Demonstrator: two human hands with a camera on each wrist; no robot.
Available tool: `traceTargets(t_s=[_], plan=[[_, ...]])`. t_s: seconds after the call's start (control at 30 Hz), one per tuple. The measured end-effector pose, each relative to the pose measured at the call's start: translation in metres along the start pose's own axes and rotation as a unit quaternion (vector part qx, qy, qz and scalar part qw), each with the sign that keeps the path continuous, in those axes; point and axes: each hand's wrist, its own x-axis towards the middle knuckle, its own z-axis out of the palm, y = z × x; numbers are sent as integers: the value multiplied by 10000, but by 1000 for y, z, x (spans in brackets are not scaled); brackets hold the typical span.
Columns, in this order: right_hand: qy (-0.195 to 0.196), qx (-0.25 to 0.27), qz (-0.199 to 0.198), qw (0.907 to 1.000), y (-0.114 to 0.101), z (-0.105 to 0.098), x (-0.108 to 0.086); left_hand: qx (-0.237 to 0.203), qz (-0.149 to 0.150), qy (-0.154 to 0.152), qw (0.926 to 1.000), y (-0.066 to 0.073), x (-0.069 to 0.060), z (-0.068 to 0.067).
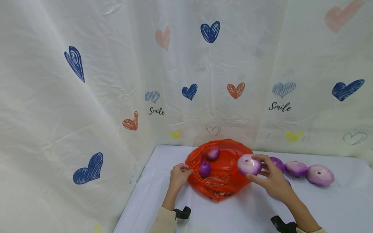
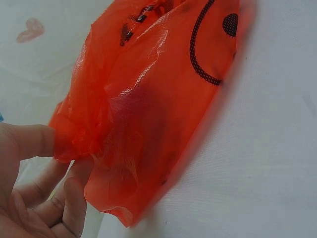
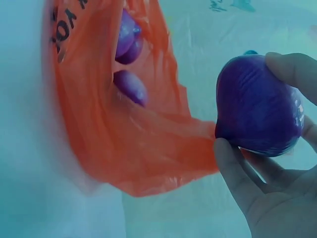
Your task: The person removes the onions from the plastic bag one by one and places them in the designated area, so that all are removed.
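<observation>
A red plastic bag [image 1: 224, 186] with black print lies on the table, its mouth spread wide. Two purple onions, one toward the back [image 1: 213, 152] and one nearer the front [image 1: 205, 169], are inside it. My left hand [image 1: 178, 177] pinches the bag's left rim between thumb and fingers, also seen in the left wrist view. At the bag's right edge my right hand [image 1: 272, 178] grips a pale purple onion [image 1: 248, 164], thumb on one side and fingers on the other. In the right wrist view this onion [image 3: 257, 106] looks dark purple and is beside the bag's rim.
To the right of the bag, several more onions lie in a loose group, among them a purple one [image 1: 296, 169] and a paler one [image 1: 321, 175]. My right hand partly hides others. Behind the white-covered table [image 1: 344, 207] hangs a curtain [image 1: 250, 58] printed with hearts.
</observation>
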Motion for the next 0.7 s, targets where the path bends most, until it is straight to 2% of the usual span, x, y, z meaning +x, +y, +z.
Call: traceTargets(t_s=[0.23, 0.53, 0.7], plan=[[196, 21, 125, 9997, 22, -19, -14, -19, -88, -22, 10000, 1, 0, -1], [788, 82, -165, 9967, 59, -44, -31, -34, -23, -19, 10000, 0, 0, 0], [910, -7, -96, 9958, 79, -56, -37, 0, -28, -35, 10000, -2, 0, 1]])
